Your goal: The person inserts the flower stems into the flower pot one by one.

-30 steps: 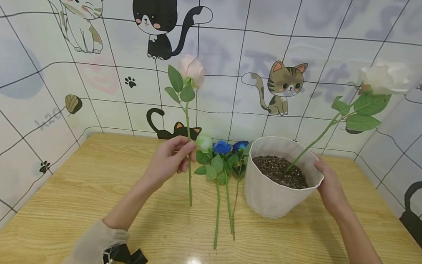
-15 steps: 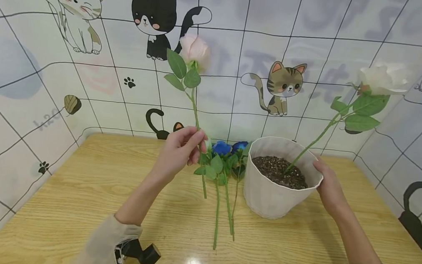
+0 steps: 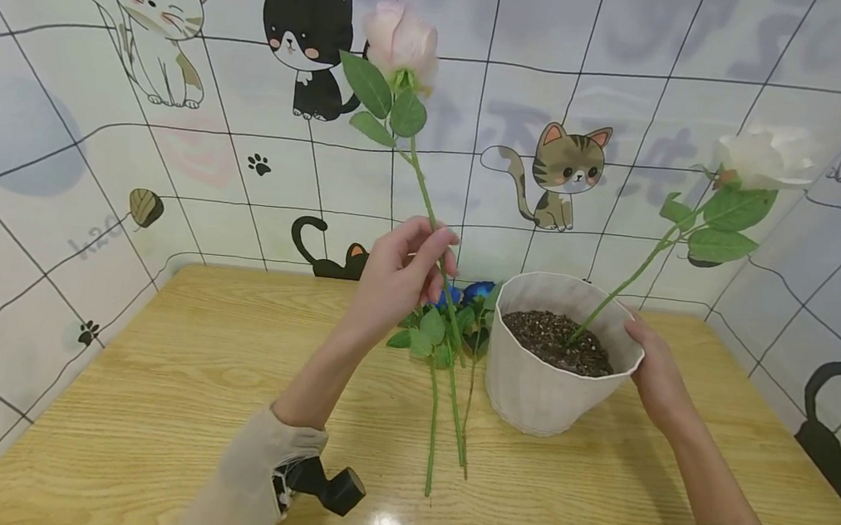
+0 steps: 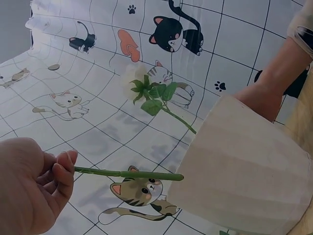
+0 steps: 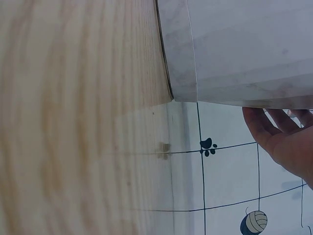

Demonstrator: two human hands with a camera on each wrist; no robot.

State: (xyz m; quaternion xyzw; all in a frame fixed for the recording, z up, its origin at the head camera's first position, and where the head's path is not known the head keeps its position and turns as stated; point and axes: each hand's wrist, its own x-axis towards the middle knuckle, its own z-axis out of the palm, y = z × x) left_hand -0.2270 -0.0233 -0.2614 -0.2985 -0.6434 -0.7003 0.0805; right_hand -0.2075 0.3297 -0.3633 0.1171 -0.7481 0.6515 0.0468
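Note:
My left hand (image 3: 398, 281) pinches the stem of a pale pink rose (image 3: 402, 40) between thumb and fingers. Its bloom stands high above the table, leaning left. In the left wrist view the stem's cut end (image 4: 180, 177) points at the white fabric plant pot (image 4: 244, 166), and the bloom is out of frame. At the pot's right rim, my right hand (image 3: 662, 375) holds the pot, its fingertips partly hidden behind the wall (image 5: 249, 58). Dark soil (image 3: 545, 340) fills the pot's lower part. A white rose (image 3: 763, 155) stands in it, slanting right.
Left of the pot, several cut flowers lie on the wooden table (image 3: 227, 412), with blue blooms (image 3: 478, 291), green leaves (image 3: 431, 327) and stems towards me. My left hand partly covers them. A cat-patterned cloth (image 3: 450, 98) hangs behind the table and at both sides.
My left hand has carried the pink rose up and to the right, over the lying flowers and nearer the pot. The right hand and the pot have stayed in place.

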